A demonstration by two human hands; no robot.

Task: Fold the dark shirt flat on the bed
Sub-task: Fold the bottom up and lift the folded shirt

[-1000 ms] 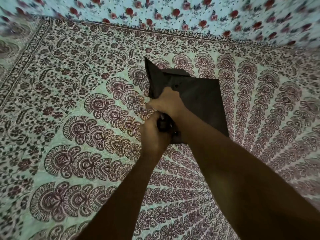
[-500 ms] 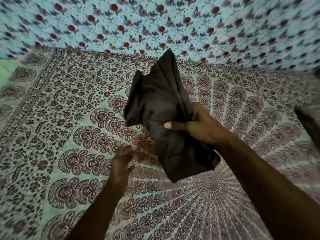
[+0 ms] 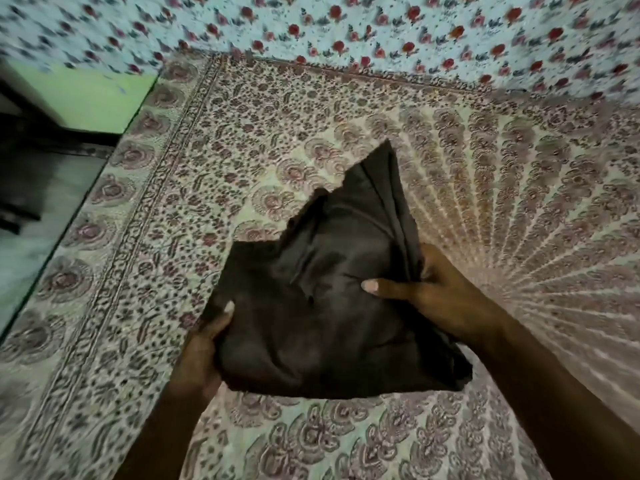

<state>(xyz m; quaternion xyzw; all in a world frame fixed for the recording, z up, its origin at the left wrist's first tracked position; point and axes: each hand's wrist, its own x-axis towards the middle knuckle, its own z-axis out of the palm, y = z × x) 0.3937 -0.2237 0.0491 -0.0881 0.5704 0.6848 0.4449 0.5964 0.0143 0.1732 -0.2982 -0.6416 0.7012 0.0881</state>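
The dark shirt [image 3: 325, 306] is a bunched, partly folded bundle held up above the bed [image 3: 242, 140], one corner sticking up toward the far side. My left hand [image 3: 201, 355] grips its lower left edge, thumb on top of the cloth. My right hand [image 3: 436, 299] clamps the right side, thumb pressed across the front and fingers hidden behind the fabric. The shirt's lower edge hangs loose between both hands, clear of the patterned bedsheet.
The bed's left edge [image 3: 86, 209] runs diagonally; beyond it lie a grey floor [image 3: 31, 244] and a green surface [image 3: 86, 95]. A floral cloth [image 3: 381, 32] with red flowers hangs or rises along the far side of the bed.
One second ago both hands pressed the shirt on the bed. The right hand then lifted it, and now the left hand has taken hold of its lower left edge. The view has swung left.
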